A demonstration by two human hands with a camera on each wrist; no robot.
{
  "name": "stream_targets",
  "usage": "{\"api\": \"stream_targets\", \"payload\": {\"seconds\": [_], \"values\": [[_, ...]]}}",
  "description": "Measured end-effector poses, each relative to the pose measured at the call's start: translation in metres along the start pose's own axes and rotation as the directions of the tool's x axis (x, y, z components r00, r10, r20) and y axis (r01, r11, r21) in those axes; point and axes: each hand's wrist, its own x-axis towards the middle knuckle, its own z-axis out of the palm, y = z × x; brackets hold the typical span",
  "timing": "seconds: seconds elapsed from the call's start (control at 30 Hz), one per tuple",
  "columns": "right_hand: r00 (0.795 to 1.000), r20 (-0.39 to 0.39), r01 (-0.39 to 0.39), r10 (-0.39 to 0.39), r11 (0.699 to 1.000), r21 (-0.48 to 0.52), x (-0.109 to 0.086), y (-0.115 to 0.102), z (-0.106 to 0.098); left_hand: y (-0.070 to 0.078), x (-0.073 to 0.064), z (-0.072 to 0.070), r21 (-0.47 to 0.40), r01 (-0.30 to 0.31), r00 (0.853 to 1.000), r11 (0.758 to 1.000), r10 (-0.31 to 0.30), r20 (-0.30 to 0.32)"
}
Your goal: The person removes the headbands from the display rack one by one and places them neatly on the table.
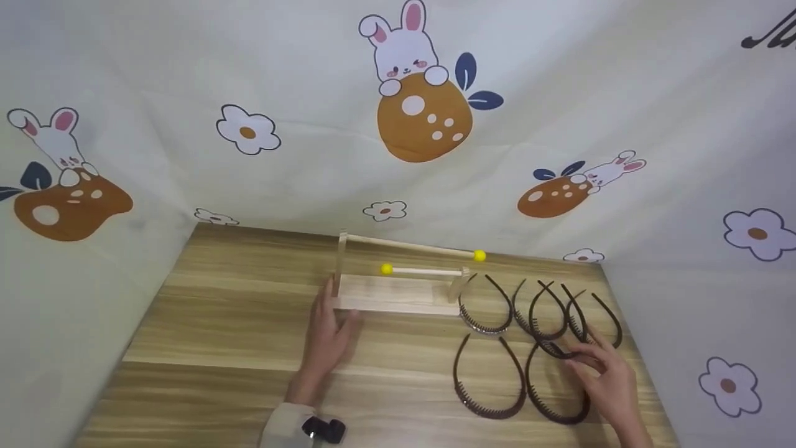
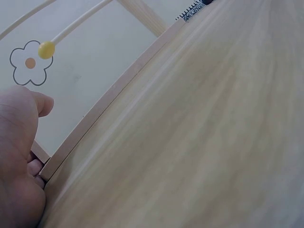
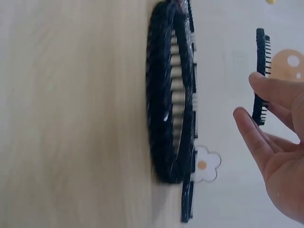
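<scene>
My right hand (image 1: 603, 379) pinches a dark toothed headband (image 3: 261, 52) between thumb and fingers, holding it above the tabletop. Beneath and around it lie several more dark headbands (image 1: 521, 398), some overlapping in the head view. On the left, my left hand (image 1: 326, 339) rests against the left end of a pale wooden rack (image 1: 398, 305), its thumb apart from the wood. The rack has a flat base, a tall left post, a shorter right post, and two horizontal rods tipped with yellow balls (image 1: 479, 256). Part of the left fingers is hidden behind the base's end in the left wrist view.
The wood-grained tabletop (image 1: 205, 311) meets a pale cloth backdrop (image 1: 298, 180) printed with rabbits and flowers at the back and sides. One headband with a glittery band (image 1: 488, 330) lies close to the rack's right end.
</scene>
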Motion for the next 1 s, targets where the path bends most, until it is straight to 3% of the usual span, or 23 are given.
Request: {"api": "stream_targets", "payload": {"seconds": [0.4, 0.83, 1.0], "values": [[0.998, 0.058, -0.019, 0.017, 0.999, 0.037, -0.024, 0.036, -0.029, 0.0, 0.001, 0.0, -0.04, 0.0, 1.0, 0.999, 0.001, 0.018], [0.969, 0.13, -0.201, 0.211, 0.976, -0.087, -0.05, 0.05, -0.062, 0.002, 0.002, -0.001, -0.031, 0.028, 0.999, 0.999, -0.027, 0.017], [0.965, 0.131, -0.213, 0.225, 0.972, -0.103, -0.057, 0.062, -0.072, 0.002, 0.001, 0.0, -0.028, 0.018, 1.0, 0.999, -0.017, 0.014]]}}
